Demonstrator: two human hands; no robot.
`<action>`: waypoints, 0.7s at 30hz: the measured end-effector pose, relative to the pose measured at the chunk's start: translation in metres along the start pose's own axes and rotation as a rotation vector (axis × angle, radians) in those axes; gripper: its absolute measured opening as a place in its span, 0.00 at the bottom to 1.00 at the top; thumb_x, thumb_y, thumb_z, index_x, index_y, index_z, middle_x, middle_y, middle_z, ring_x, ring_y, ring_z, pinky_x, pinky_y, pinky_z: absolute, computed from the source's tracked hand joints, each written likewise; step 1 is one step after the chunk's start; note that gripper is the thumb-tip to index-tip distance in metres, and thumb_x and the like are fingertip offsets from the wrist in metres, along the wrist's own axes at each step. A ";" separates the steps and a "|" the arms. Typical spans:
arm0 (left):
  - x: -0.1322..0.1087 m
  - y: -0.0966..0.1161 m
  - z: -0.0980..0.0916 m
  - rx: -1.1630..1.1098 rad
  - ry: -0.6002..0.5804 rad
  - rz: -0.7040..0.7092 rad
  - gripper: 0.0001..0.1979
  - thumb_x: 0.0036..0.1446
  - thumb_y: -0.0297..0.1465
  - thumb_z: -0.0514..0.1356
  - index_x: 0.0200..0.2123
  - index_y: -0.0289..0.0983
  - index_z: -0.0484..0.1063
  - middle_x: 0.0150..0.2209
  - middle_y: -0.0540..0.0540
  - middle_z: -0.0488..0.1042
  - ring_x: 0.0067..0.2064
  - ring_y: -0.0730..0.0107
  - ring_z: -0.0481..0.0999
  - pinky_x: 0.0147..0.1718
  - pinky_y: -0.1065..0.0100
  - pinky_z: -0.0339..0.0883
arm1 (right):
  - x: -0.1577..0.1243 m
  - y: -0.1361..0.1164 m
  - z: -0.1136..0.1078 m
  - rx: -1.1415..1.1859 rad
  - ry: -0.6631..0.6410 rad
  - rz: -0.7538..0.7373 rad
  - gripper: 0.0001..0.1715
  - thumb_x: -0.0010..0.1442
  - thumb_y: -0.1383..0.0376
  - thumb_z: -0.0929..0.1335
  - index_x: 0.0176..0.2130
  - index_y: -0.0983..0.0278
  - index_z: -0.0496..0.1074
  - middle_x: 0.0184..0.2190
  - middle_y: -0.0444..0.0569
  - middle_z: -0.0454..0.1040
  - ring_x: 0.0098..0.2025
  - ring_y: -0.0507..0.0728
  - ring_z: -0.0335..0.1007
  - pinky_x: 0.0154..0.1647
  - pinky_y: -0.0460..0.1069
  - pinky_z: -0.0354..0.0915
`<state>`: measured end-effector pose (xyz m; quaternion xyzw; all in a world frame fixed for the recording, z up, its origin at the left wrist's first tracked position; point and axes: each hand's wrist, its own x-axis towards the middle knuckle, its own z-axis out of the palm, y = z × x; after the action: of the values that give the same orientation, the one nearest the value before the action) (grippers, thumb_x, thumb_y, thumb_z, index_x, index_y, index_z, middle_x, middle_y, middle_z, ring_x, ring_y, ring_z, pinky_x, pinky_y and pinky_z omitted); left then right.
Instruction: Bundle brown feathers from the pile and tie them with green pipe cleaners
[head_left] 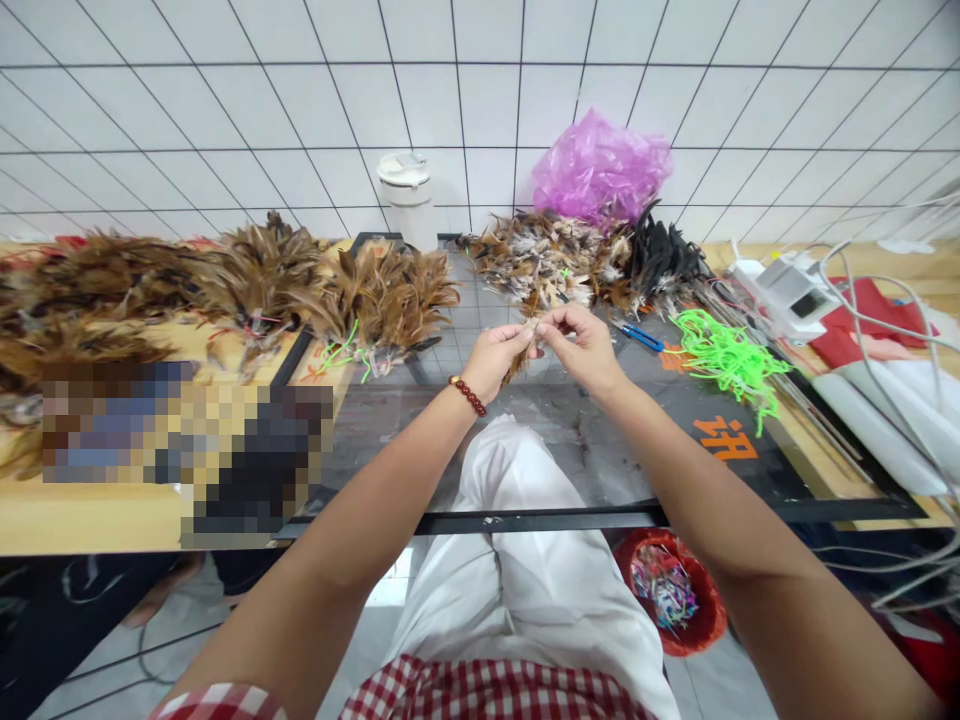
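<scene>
Dark glass tops the table (pixel 592 470), and below its near edge a red basket (pixel 701 628) sits under the right forearm. Above the glass, the left hand (pixel 495 358) and right hand (pixel 589 350) meet, fingertips pinched on a small feather bundle (pixel 519 366) between them. Blue scissors (pixel 637 336) and green cords (pixel 724 360) lie to their right, brown feather heaps (pixel 390 295) to their left. Beyond them stand a white cup (pixel 409 195) and a pink bag (pixel 600 165).

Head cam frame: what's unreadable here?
- Head view: small brown feather bundle pinched between left hand and right hand; they cover its top, any tie too small.
- A pixelated patch blurs whatever lies on the wooden table at left.
- The red round bin below: right forearm covers part.
</scene>
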<state>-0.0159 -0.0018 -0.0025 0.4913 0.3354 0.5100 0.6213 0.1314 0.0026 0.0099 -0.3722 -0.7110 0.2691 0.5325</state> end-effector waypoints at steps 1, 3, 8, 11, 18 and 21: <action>0.000 0.000 0.000 -0.015 -0.006 -0.005 0.15 0.50 0.36 0.64 0.19 0.32 0.70 0.21 0.49 0.69 0.26 0.78 0.68 0.31 0.74 0.63 | 0.000 0.001 0.000 -0.006 0.011 -0.007 0.14 0.56 0.55 0.69 0.29 0.64 0.72 0.27 0.45 0.70 0.28 0.51 0.66 0.32 0.48 0.64; 0.000 0.000 0.000 -0.047 -0.010 -0.010 0.12 0.50 0.35 0.64 0.22 0.33 0.71 0.19 0.51 0.67 0.26 0.77 0.69 0.34 0.72 0.65 | 0.000 0.004 0.002 0.040 0.025 0.029 0.14 0.55 0.55 0.70 0.29 0.64 0.72 0.27 0.45 0.70 0.28 0.51 0.65 0.32 0.48 0.64; 0.000 0.003 0.002 -0.081 0.004 -0.023 0.09 0.52 0.32 0.63 0.25 0.32 0.71 0.17 0.53 0.65 0.26 0.76 0.70 0.35 0.72 0.64 | 0.002 0.011 0.002 0.324 0.030 0.224 0.18 0.50 0.52 0.73 0.34 0.62 0.72 0.28 0.43 0.73 0.29 0.51 0.68 0.33 0.48 0.66; -0.001 0.005 0.003 -0.086 -0.012 -0.030 0.10 0.52 0.32 0.63 0.23 0.32 0.70 0.17 0.52 0.64 0.25 0.77 0.69 0.35 0.72 0.64 | 0.002 0.008 0.002 0.453 -0.088 0.277 0.23 0.48 0.51 0.74 0.40 0.62 0.73 0.27 0.43 0.74 0.29 0.52 0.70 0.32 0.49 0.68; -0.003 0.005 0.006 -0.069 -0.066 -0.074 0.11 0.51 0.35 0.64 0.25 0.31 0.71 0.19 0.50 0.69 0.26 0.76 0.71 0.34 0.72 0.65 | 0.000 0.000 0.003 0.479 -0.092 0.213 0.18 0.49 0.52 0.74 0.28 0.63 0.74 0.20 0.42 0.70 0.22 0.51 0.67 0.23 0.49 0.64; -0.004 0.004 0.008 -0.050 -0.093 -0.080 0.15 0.52 0.39 0.63 0.25 0.32 0.71 0.23 0.48 0.72 0.28 0.75 0.72 0.32 0.72 0.65 | 0.000 0.004 0.001 0.420 -0.046 0.195 0.16 0.50 0.52 0.73 0.26 0.63 0.74 0.20 0.41 0.68 0.19 0.49 0.63 0.22 0.48 0.62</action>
<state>-0.0106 -0.0084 0.0036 0.4852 0.3125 0.4696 0.6681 0.1312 0.0051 0.0064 -0.3138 -0.6122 0.4697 0.5533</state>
